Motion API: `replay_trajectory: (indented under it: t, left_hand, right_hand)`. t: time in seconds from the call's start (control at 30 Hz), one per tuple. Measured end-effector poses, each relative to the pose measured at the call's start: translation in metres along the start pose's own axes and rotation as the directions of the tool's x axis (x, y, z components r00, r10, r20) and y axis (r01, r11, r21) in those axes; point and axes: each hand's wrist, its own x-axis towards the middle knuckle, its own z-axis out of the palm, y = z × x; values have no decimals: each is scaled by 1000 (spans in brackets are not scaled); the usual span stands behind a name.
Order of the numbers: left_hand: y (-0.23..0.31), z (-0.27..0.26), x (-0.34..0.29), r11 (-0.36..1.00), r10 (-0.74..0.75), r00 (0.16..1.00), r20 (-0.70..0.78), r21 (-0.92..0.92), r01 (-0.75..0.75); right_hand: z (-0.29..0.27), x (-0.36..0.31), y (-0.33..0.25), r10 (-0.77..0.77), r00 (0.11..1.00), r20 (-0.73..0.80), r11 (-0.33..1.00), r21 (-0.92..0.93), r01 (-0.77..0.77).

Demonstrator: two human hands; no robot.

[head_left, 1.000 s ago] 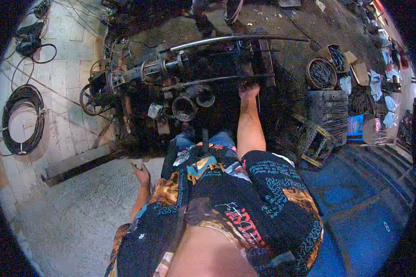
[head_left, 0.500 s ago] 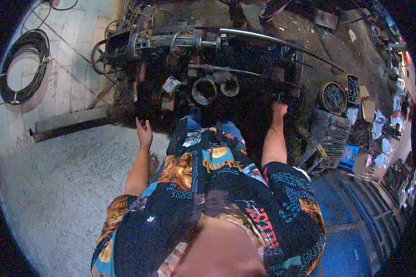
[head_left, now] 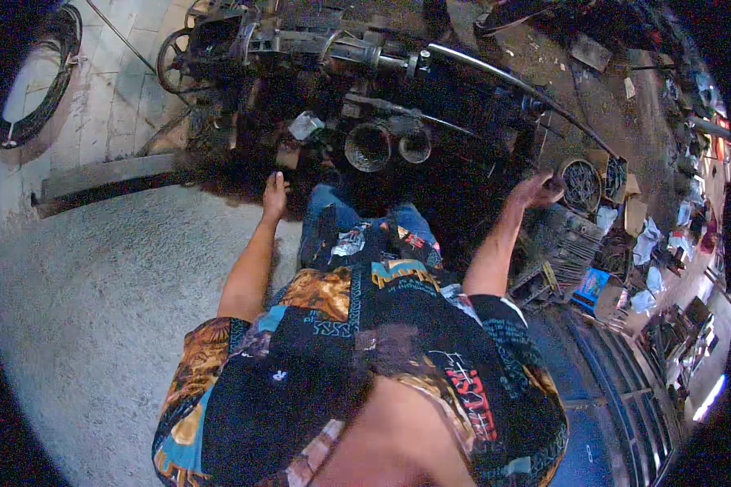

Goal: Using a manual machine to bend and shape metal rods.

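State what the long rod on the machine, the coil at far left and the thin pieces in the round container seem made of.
Long rod: probably steel, polished; it catches a bright streak.
Coil: dark, matte strands; metal wire or plastic-sheathed cable, unclear.
Thin pieces: likely metal, dull grey, bar-like; too small to be sure.

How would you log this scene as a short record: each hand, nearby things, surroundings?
Left hand: near a brown boxy object; contact unclear
Right hand: curled, near a round basket; grip unclear
Between hands, farther out: two round containers
Beyond: dark machine, spoked wheel, long metal rod
Far left: coiled black cable
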Motion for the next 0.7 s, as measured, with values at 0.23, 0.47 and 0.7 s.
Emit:
replay_trajectory:
  t: [0.23,0.47,0.7]
  left_hand:
    - [17,111,18,727,-353,855,379,-464,506]
    - [7,181,53,-183,-208,839,502,-863,471]
    - [-15,200,72,-588,-275,882,383,-793,161]
  right_hand:
    - [90,168,-107,-121,767,630,987,158,26]
    - [158,193,-107,65,424,903,874,-257,413]
    - [165,188,-88,71,350,934,773,-274,573]
